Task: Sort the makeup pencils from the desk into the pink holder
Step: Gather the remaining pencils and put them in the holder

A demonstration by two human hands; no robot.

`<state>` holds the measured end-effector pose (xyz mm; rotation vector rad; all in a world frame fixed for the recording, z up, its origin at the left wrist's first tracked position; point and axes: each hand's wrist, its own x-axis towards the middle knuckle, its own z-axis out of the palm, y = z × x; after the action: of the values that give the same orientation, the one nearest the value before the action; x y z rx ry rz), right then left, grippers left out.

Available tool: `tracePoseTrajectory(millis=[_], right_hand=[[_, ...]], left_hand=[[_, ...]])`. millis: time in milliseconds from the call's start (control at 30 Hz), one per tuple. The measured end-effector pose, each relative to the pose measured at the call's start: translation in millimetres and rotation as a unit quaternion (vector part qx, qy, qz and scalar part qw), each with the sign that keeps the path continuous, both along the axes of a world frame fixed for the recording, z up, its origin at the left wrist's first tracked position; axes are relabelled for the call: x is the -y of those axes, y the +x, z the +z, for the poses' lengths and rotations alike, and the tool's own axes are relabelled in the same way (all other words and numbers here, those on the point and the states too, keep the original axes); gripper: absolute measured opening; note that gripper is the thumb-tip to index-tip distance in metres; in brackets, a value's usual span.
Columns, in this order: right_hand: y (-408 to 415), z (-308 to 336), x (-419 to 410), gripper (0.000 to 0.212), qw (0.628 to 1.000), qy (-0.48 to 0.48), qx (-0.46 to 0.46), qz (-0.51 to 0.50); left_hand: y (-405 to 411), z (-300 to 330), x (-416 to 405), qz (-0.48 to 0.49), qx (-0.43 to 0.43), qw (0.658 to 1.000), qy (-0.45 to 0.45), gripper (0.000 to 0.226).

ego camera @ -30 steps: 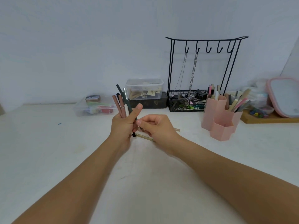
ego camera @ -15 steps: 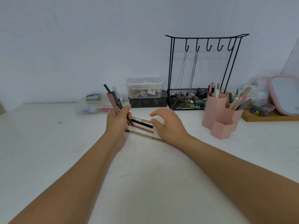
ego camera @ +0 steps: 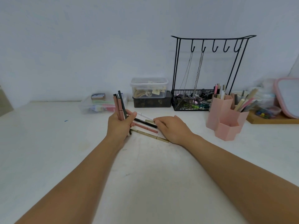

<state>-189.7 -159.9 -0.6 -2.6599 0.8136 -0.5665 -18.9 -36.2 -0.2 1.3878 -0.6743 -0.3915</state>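
My left hand [ego camera: 120,125] stands upright on the white desk, shut on a bundle of makeup pencils [ego camera: 119,105], pink and black, that point up. Just right of it several loose pencils lie side by side on the desk: a white one [ego camera: 144,116], a black one [ego camera: 145,122], a pink one [ego camera: 145,127] and a long gold one [ego camera: 150,135]. My right hand [ego camera: 171,128] lies low over their right ends, its fingertips touching the black pencil, nothing lifted. The pink holder [ego camera: 224,113], with pencils and brushes in its cells, stands to the right.
Along the wall stand a flat clear box [ego camera: 98,105], a clear tub on a dark box [ego camera: 149,88], and a black wire jewellery stand [ego camera: 208,71] with chains. A pink-framed mirror [ego camera: 288,96] and a wooden tray [ego camera: 271,120] sit far right.
My right hand let go near the bundle, moved right and came down onto the ends of the loose pencils. My left hand with the bundle shifted slightly left and lower.
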Motion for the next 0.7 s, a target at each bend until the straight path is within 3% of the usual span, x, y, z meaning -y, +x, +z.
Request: tracePoseTrajectory(millis=[100, 233, 333, 533, 633, 700], right_hand=[[-2.6, 4.4, 2.7, 0.039, 0.996, -0.01, 0.056, -0.062], [-11.7, 12.4, 11.0, 0.009, 0.986, 0.031, 0.109, -0.125], [-16.5, 17.7, 18.8, 0.002, 0.981, 0.061, 0.118, -0.138], [-13.4, 16.9, 22.8, 0.017, 0.983, 0.071, 0.1, -0.138], [-12.4, 18.5, 15.9, 0.013, 0.968, 0.093, 0.193, -0.133], [-10.7, 24.5, 9.0, 0.01, 0.94, 0.158, 0.279, -0.119]], left_hand=[[-1.2, -1.2, -0.8, -0.009, 0.042, 0.999, 0.015, 0.016], [-3.8, -0.1, -0.7, -0.001, 0.058, 0.998, 0.028, 0.032], [-3.9, 1.5, -0.3, 0.017, 0.047, 0.997, 0.062, 0.049], [-4.1, 3.0, 3.3, 0.019, 0.018, 0.998, 0.053, 0.054], [-4.4, 5.6, 4.8, 0.023, -0.043, 0.999, 0.022, 0.051], [-7.6, 9.2, 4.7, 0.02, -0.094, 0.995, -0.008, 0.048]])
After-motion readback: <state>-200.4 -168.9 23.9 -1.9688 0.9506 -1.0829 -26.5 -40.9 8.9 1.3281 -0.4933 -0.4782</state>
